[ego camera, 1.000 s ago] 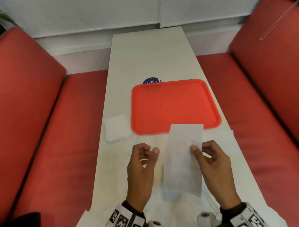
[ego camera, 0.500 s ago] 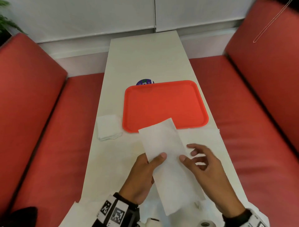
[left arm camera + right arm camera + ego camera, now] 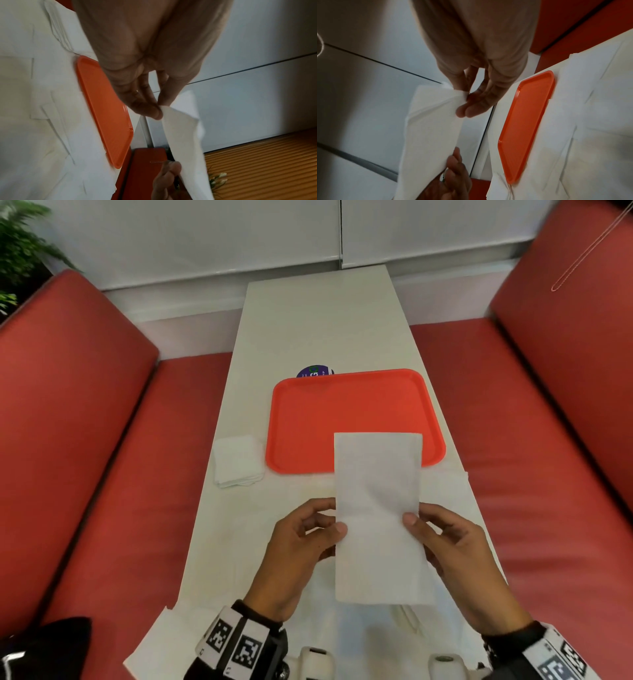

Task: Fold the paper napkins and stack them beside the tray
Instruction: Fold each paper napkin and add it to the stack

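While both hands [image 3: 298,546] [image 3: 455,556] pinch its edges, napkin [image 3: 376,508] spans between

worktop [image 3: 325,320] beyond the orange tray [image 3: 349,412] lies open; the folded napkin stack [image 3: 238,460] sits just left of the tray, red benches [image 3: 78,412] flanking both sides.

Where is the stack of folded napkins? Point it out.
In the head view, the stack of folded napkins lies on the white table, just off the orange tray's left edge, ahead of the left hand.
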